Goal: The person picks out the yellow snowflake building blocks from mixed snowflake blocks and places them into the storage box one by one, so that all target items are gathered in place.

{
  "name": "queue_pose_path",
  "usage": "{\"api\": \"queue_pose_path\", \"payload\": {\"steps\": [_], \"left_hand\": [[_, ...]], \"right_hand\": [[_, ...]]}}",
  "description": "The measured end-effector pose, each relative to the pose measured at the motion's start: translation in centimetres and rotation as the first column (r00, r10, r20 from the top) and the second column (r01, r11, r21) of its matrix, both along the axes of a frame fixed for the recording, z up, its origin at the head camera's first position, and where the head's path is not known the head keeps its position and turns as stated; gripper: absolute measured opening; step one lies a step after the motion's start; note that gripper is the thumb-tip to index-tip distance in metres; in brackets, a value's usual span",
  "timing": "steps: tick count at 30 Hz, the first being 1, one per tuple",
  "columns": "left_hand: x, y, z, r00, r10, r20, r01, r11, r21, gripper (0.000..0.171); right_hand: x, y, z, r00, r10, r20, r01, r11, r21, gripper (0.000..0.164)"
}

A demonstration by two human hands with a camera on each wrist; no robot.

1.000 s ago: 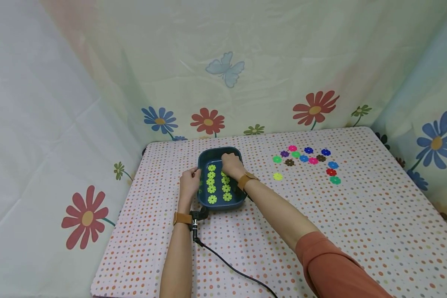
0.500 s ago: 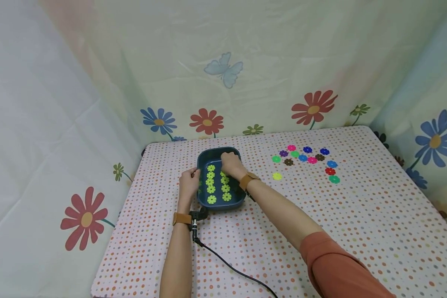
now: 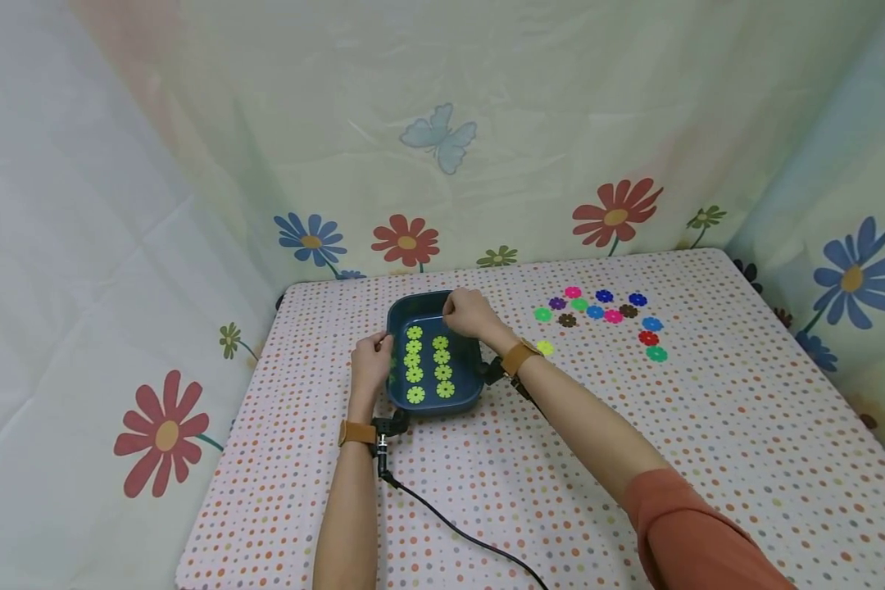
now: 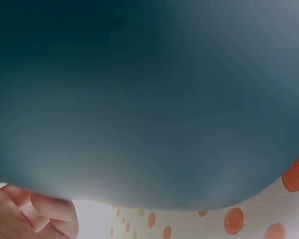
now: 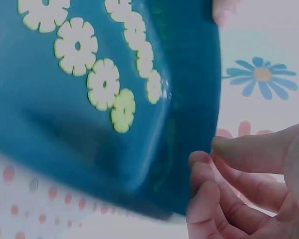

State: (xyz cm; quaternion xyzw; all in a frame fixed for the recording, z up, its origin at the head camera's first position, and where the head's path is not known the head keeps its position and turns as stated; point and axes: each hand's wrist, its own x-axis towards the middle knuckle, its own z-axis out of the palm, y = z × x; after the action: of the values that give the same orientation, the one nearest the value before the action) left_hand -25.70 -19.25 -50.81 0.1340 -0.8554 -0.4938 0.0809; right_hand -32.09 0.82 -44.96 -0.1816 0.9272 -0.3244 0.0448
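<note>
A dark blue rectangular tray point(image 3: 435, 407) holds two lengthwise rows of yellow-green flower-shaped discs point(image 3: 414, 374). The left hand point(image 3: 371, 360) grips the tray's left rim with curled fingers; a fingertip point(image 5: 224, 11) shows at that rim in the right wrist view. In the left wrist view the tray's wall fills most of the picture, and curled fingers point(image 4: 52, 211) peek out below it. Over the tray's far right corner is the right hand point(image 3: 475, 315). Its thumb and fingers are loosely curled close together, with nothing visible between them, beyond the far end of the rows.
Right of the tray, several flower discs point(image 3: 595, 312) in pink, blue, green, brown, purple and red lie scattered on the dotted tablecloth point(image 3: 583, 426). A yellow disc point(image 3: 544, 348) lies nearer the tray. A black cable point(image 3: 457, 533) trails from the left wrist.
The right hand has moved up and right from inside the tray to its far right corner, uncovering the right row of discs. The left hand stays at the rim.
</note>
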Motion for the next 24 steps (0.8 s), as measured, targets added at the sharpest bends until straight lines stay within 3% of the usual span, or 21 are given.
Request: {"api": "queue_pose_path", "payload": {"steps": [3,10,24], "left_hand": [[0.0,0.0,0.0,1.000,-0.005,-0.008,0.005,1.000,-0.012,0.041],[0.0,0.0,0.1,1.000,-0.004,-0.017,0.003,0.999,-0.047,0.040],[0.1,-0.1,-0.1,1.000,-0.009,0.009,0.009,0.999,-0.041,0.042]], "right_hand": [[0.1,1.2,0.2,0.999,-0.045,-0.007,0.045,0.999,-0.007,0.012],[0.3,5.1,0.0,0.992,-0.124,0.012,0.124,0.992,-0.021,0.016],[0.7,14.2,-3.0,0.963,-0.241,0.125,0.242,0.970,0.002,0.027]]}}
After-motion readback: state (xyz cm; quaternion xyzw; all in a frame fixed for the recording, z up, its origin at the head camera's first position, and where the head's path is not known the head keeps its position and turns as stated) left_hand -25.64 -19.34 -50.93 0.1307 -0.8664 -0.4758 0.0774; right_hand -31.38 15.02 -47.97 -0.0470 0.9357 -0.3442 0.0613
